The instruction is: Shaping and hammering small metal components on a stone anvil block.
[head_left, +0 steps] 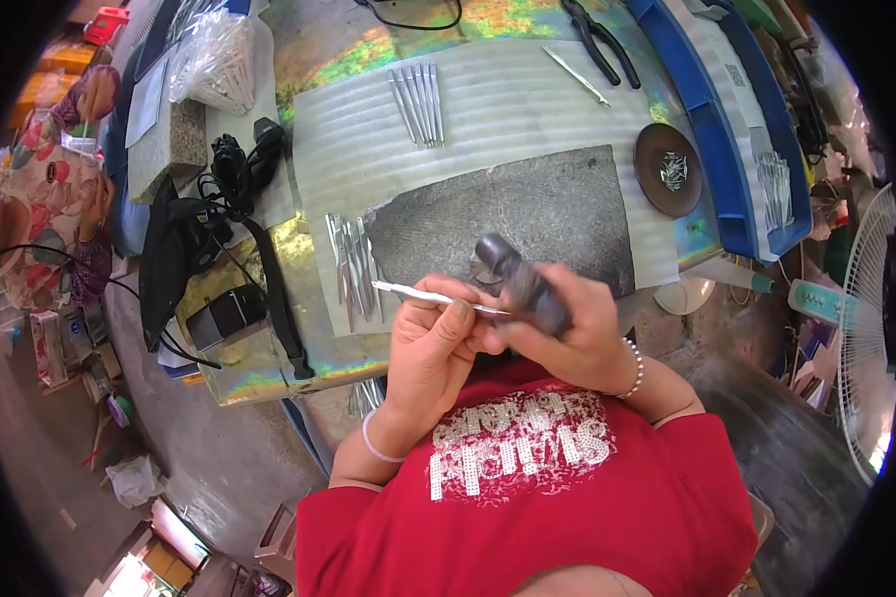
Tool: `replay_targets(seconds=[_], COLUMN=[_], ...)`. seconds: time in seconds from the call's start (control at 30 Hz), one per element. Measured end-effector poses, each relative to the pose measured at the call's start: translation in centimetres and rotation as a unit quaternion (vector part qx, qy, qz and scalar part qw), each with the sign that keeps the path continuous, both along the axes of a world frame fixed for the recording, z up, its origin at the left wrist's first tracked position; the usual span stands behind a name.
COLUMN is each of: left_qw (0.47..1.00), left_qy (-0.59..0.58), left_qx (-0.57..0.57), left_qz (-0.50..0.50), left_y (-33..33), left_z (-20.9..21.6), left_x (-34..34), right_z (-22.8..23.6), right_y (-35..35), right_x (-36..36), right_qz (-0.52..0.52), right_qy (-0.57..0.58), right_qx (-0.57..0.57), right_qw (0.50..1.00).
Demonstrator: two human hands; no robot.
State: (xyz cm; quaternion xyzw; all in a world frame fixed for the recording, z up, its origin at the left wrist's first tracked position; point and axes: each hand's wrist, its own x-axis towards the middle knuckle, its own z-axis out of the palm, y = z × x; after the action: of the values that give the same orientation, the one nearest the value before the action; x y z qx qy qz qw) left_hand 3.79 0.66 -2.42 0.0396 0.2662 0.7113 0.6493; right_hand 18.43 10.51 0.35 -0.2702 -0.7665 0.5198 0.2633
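Note:
My left hand [433, 348] is closed round a slim silver metal instrument [408, 291], its pale end pointing left and its other end reaching to my right hand. My right hand [582, 323] grips a thick dark hammer-like tool [503, 261], blurred, its handle hidden by the fingers. The two hands meet above the near edge of a grey stone slab [528, 199]. To the slab's left lies a loose bunch of similar slim instruments [350, 264]. Beyond the slab several silver instruments [418, 104] lie side by side on a white foam sheet [338, 149].
Right of the slab is a brown dish [649, 189] with small metal bits. Pliers [607, 45] and a single instrument [575, 75] lie farther back. A blue tray [702, 114] lines the right; a black strap [279, 298] and a stone block [169, 154] stand left. A fan [871, 328] is far right.

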Motion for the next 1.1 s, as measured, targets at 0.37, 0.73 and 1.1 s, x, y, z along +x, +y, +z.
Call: replay_targets(seconds=[0.37,0.73,1.1], left_qw=[0.949,0.842,0.806], left_qy=[0.315,0.540,0.592], left_qx=[-0.019,0.000,0.013], left_qz=[0.007,0.003,-0.015], left_y=[0.7,2.0,2.0], left_z=[0.9,-0.3,-0.5], left_x=[-1.9,-1.5,-1.6], right_z=[-1.4,-1.2,-1.8], right_y=[2.3,1.9,1.9], right_x=[-0.6,2.1,1.9], right_qz=[0.034,-0.024,-0.028], right_qy=[-0.113,0.019,-0.027], right_qx=[0.078,-0.312,-0.162], right_qw=[0.990,0.949,0.986])
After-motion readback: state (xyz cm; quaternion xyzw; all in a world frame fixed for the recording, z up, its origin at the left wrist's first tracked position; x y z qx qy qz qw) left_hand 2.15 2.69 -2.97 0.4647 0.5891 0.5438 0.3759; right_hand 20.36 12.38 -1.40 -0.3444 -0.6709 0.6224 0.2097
